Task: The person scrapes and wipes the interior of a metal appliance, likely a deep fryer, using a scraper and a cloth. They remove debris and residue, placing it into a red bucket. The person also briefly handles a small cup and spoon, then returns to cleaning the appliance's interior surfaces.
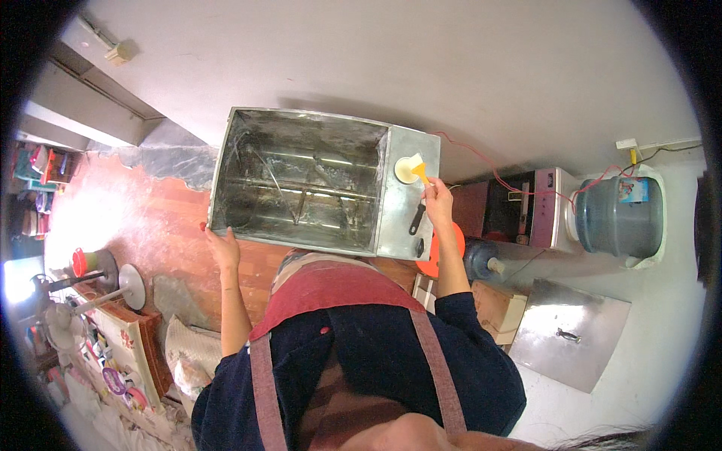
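Note:
A large rectangular metal box with an uncovered top and stained inner walls stands before me; rods or tubes run across its inside. My left hand touches its near left corner with the fingers spread, holding nothing. In my right hand is a brush with a yellow handle and pale bristles. The bristles are over a small round pale container on the box's metal side ledge. A black-handled tool lies on the same ledge, just left of my right hand, with its far end partly hidden. Nearby is a black knob.
A grey wall is behind the box. Rightward are a red wire, a pink-sided appliance, water bottles, an orange round object and a metal lid. A fan and a cluttered table are at left.

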A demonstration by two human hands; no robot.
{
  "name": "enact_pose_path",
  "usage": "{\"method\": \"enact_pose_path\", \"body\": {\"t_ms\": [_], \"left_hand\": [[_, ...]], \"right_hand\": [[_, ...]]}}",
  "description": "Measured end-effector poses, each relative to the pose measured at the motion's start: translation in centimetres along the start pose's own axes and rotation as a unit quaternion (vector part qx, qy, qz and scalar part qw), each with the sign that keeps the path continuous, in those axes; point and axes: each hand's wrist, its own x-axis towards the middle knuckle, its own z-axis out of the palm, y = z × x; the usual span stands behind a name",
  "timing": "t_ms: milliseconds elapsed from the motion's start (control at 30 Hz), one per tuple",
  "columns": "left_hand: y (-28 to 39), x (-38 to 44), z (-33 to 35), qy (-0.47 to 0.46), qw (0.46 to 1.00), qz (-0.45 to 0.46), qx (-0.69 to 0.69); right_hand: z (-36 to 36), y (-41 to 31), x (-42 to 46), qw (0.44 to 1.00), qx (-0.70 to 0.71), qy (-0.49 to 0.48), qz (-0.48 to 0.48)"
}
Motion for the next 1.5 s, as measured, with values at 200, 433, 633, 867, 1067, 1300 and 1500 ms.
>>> {"method": "enact_pose_path", "body": {"t_ms": [200, 433, 633, 867, 1067, 1300, 1500], "left_hand": [[1.6, 0.4, -0.8, -0.050, 0.997, -0.051, 0.008], [6.2, -1.0, -1.5, 0.150, 0.977, 0.140, 0.058], [11.3, -1.3, -1.4, 0.069, 0.985, 0.154, -0.022], [10.4, -0.7, -1.3, 0.073, 0.983, 0.163, -0.046], [14.4, -2.0, -1.0, 0.037, 0.976, 0.168, -0.132], [31.6, -7.5, 2.7, -0.268, 0.813, 0.407, -0.318], [40.2, -10.2, 12.5, -0.317, 0.815, 0.465, -0.139]], "right_hand": [[-1.4, 1.8, 0.3, 0.988, 0.143, -0.031, 0.040], [-1.3, -1.3, -1.1, 0.941, 0.315, -0.118, -0.037], [-0.6, -2.3, -0.3, 0.982, 0.190, 0.001, -0.009], [0.5, -1.6, 2.5, 0.994, 0.021, 0.106, -0.006], [1.3, -0.8, 4.0, 0.993, 0.058, 0.102, 0.002], [1.4, -0.4, 3.3, 0.992, 0.035, 0.118, -0.002], [-0.2, 0.8, 1.2, 0.978, 0.088, 0.188, 0.013]]}}
